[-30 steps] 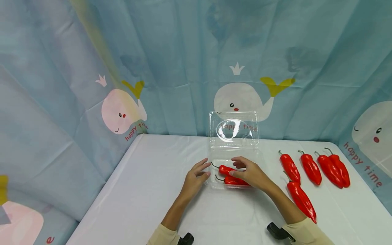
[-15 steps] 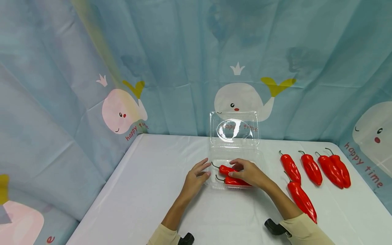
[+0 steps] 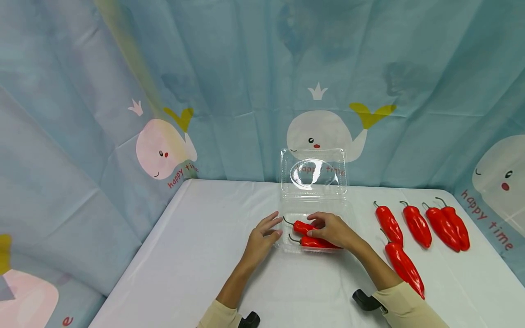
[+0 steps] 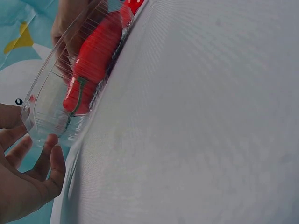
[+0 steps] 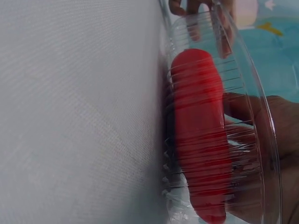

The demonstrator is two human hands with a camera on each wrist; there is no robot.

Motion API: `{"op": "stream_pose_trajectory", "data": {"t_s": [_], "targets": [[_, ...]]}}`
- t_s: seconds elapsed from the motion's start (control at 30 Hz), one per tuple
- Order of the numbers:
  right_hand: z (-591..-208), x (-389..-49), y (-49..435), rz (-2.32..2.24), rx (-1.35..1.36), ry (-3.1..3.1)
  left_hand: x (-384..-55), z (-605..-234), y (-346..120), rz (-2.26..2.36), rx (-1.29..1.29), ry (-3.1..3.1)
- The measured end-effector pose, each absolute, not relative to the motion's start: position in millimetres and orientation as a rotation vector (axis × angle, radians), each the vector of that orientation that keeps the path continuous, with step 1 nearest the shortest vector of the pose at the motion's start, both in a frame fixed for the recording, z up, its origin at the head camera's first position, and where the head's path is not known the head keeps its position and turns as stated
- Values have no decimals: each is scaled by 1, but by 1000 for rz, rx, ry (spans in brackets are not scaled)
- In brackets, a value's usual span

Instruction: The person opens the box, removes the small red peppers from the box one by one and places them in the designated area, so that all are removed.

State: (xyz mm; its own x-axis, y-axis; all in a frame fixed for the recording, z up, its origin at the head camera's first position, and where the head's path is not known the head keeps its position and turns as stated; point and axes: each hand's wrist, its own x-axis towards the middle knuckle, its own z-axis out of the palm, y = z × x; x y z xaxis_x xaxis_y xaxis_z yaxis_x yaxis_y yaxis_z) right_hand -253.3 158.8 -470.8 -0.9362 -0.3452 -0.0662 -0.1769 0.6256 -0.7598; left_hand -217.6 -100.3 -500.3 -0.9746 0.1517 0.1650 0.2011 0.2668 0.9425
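Note:
A clear plastic clamshell box (image 3: 287, 248) stands on the white table, its lid (image 3: 313, 171) raised at the back. Two red peppers lie inside with stems to the left: a front pepper (image 3: 316, 243) along the near wall and a rear pepper (image 3: 302, 227) behind it. My right hand (image 3: 334, 231) reaches into the box and grips the rear pepper between thumb and fingers, covering its right end. At the box's left wall, my left hand (image 3: 259, 241) rests with relaxed fingers, fingertips (image 4: 52, 140) right at the plastic. Through the ribbed wall, the right wrist view shows the front pepper (image 5: 201, 126).
To the right of the box lie several more red peppers, among them a near one (image 3: 404, 269) beside my right forearm and a pair (image 3: 445, 228) at the far right. A blue whale-print curtain (image 3: 242, 91) hangs behind the table.
My right fingers have come down from above the rear pepper onto it. The front pepper shows slightly farther right, and the right wrist has shifted a little. My left hand stays put.

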Motion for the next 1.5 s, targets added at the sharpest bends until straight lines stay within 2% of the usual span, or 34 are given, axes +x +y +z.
{"op": "stream_pose_trajectory", "data": {"t_s": [0.93, 1.5], "targets": [[-468, -254, 164, -1220, -487, 2756, -218, -500, -98, -1834, -331, -2472], [-448, -241, 169, -1325, -389, 2838, -218, -501, -99, -1853, -317, -2467]]}}
